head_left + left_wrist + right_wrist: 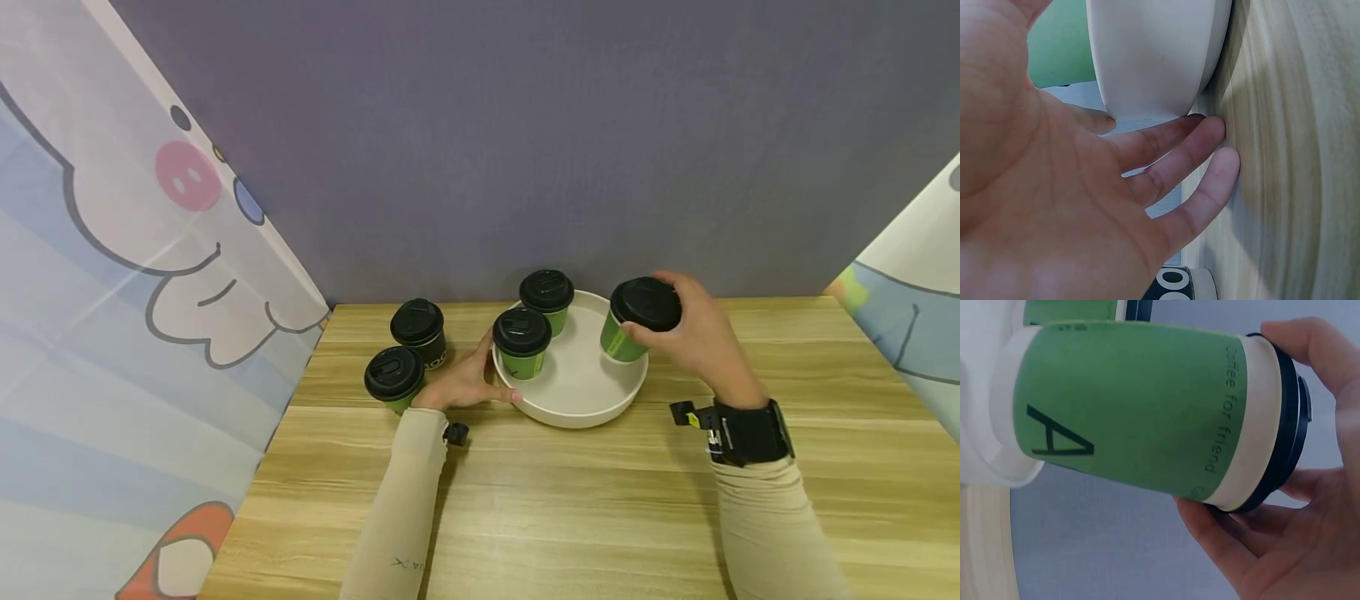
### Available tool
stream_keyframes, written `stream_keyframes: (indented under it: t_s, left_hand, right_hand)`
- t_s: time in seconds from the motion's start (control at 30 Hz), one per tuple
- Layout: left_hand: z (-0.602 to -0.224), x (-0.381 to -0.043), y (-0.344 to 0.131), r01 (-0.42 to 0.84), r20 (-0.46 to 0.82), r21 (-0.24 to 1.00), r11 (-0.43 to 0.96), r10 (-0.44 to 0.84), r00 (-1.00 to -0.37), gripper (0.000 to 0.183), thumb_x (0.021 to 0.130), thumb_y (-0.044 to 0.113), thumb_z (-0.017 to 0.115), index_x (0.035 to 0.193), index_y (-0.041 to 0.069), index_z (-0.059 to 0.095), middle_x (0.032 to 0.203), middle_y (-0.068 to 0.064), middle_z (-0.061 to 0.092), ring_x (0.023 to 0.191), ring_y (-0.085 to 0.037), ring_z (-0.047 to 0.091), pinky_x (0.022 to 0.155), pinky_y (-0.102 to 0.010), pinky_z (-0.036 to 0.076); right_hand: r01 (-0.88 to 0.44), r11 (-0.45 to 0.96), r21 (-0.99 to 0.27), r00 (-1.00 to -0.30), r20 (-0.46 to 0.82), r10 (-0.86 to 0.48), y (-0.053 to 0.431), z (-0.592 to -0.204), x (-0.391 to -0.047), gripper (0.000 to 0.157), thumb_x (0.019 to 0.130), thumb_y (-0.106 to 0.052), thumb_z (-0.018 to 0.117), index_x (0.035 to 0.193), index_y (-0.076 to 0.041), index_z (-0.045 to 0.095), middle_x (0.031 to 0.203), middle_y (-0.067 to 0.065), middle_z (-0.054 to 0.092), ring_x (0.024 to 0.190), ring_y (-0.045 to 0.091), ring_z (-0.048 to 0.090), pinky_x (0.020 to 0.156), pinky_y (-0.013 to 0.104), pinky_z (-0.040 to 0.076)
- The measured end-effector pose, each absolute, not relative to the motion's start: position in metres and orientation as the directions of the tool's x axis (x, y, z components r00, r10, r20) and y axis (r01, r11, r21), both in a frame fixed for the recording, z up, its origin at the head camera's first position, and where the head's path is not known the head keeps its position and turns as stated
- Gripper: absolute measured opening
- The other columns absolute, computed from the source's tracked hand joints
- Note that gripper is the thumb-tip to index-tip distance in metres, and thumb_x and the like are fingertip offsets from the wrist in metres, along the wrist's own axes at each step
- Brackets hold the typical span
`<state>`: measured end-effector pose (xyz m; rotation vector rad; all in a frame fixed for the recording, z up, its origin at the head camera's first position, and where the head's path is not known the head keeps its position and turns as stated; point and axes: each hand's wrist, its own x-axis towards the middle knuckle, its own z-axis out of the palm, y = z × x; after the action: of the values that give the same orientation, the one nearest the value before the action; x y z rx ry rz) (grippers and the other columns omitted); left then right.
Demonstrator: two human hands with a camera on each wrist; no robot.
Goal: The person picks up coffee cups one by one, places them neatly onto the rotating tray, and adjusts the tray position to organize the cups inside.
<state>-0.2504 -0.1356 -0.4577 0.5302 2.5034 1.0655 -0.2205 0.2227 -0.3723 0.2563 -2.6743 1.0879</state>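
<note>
My right hand (701,337) grips a green paper coffee cup (621,340) near its black lid (1288,425), thumb on one side and fingers on the other. The cup leans slightly over the right part of a round white tray (581,400). In the right wrist view its side reads "Coffee for friend". Spread along the tray's left side, my left hand (467,382) has fairly straight fingers (1175,156) against or close to the tray wall. Two more green lidded cups, a front one (522,343) and a back one (549,300), stand on the tray's left part.
Left of my left hand stand a black lidded cup (420,329) and a green lidded cup (394,379) on the wooden table (525,517). A grey wall panel (525,150) rises behind the table; a cartoon-printed cloth (112,333) hangs at left.
</note>
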Motion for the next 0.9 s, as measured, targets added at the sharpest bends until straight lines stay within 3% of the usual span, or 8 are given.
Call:
stream_keyframes:
  t_s: [0.47, 0.63, 0.9]
  left_hand:
    - [-0.458, -0.251, -0.136, 0.198, -0.178, 0.745, 0.638, 0.475, -0.862, 0.135, 0.076, 0.047, 0.09, 0.164, 0.034, -0.013, 0.173, -0.01, 0.011, 0.158, -0.028, 0.018, 0.127, -0.049, 0.021]
    - [-0.458, -0.25, -0.137, 0.199, -0.174, 0.749, 0.632, 0.477, -0.861, 0.135, 0.077, 0.047, 0.089, 0.164, 0.034, -0.012, 0.173, -0.012, 0.012, 0.158, -0.03, 0.017, 0.127, -0.05, 0.021]
    - [-0.457, -0.25, -0.137, 0.204, -0.17, 0.745, 0.635, 0.477, -0.862, 0.134, 0.077, 0.046, 0.089, 0.164, 0.032, -0.011, 0.172, -0.013, 0.013, 0.158, -0.031, 0.019, 0.127, -0.051, 0.022]
  right_hand:
    - [-0.337, 0.72, -0.607, -0.941, 0.188, -0.281, 0.199, -0.378, -0.219, 0.089, 0.079, -0.043, 0.088, 0.148, -0.005, 0.046, 0.141, 0.026, 0.056, 0.122, 0.043, 0.058, 0.1, 0.061, 0.048]
    - [-0.38, 0.716, -0.586, -0.923, 0.193, -0.332, 0.192, -0.381, -0.219, 0.087, 0.077, -0.039, 0.09, 0.145, -0.002, 0.048, 0.14, 0.026, 0.057, 0.12, 0.041, 0.06, 0.099, 0.058, 0.049]
    - [-0.461, 0.675, -0.576, -0.882, 0.217, -0.418, 0.181, -0.39, -0.22, 0.08, 0.072, -0.032, 0.093, 0.135, -0.003, 0.053, 0.122, 0.017, 0.065, 0.106, 0.032, 0.064, 0.092, 0.05, 0.051]
